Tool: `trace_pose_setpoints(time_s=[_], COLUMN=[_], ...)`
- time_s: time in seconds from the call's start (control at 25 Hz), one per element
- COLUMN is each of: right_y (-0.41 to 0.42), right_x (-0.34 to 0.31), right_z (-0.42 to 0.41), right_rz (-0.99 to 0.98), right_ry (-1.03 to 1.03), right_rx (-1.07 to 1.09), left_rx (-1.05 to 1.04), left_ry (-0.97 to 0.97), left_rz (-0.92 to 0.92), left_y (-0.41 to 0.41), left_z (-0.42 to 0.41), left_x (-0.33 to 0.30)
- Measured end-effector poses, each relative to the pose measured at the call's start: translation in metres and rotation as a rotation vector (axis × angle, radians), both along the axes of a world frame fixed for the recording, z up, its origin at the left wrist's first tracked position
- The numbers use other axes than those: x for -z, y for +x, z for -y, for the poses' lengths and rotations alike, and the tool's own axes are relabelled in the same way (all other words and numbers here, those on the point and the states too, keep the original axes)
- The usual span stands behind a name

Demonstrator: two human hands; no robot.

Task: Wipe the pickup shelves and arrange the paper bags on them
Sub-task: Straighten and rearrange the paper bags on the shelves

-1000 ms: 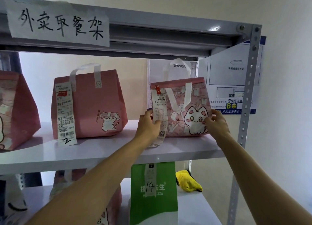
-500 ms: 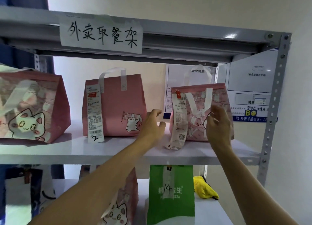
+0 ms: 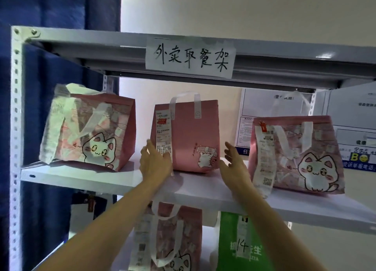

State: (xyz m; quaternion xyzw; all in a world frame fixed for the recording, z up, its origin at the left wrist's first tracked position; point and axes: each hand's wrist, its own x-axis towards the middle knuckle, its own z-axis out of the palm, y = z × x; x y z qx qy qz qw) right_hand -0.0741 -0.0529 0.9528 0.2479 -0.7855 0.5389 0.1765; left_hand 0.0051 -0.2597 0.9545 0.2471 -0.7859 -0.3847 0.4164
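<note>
We're in the arranging step: left hand [image 3: 155, 163] and right hand [image 3: 234, 163] both spread wide, holding nothing, with the middle pink bag [image 3: 186, 136] between them on the shelf [image 3: 85, 179]. Next we'd probably grip its sides to straighten it.

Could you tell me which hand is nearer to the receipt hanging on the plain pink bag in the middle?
Left. The left hand overlaps the receipt's lower end; the right hand is off the plain pink bag's other side.
</note>
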Motion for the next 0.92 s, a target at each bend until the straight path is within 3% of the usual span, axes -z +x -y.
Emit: trace_pose_setpoints(time_s=[0.16, 0.6, 0.72, 0.92], right_y=[-0.006, 0.02, 0.042, 0.082], right_x=[0.005, -0.006, -0.014, -0.023], right_z=[0.015, 0.002, 0.025, 0.107], right_rz=[0.082, -0.013, -0.136, -0.21], right_ry=[-0.095, -0.11, -0.189, -0.194], right_rx=[-0.049, 0.151, 0.197, 0.021], left_rx=[0.151, 0.359, 0.332, 0.152], left_ry=[0.134, 0.032, -0.092, -0.356], left_rz=[0.06, 0.066, 0.008, -0.235], left_y=[-0.001, 0.007, 0.033, 0.093], left_z=[0.016, 0.03, 0.04, 0.095], left_x=[-0.002, 0.005, -0.002, -0.026])
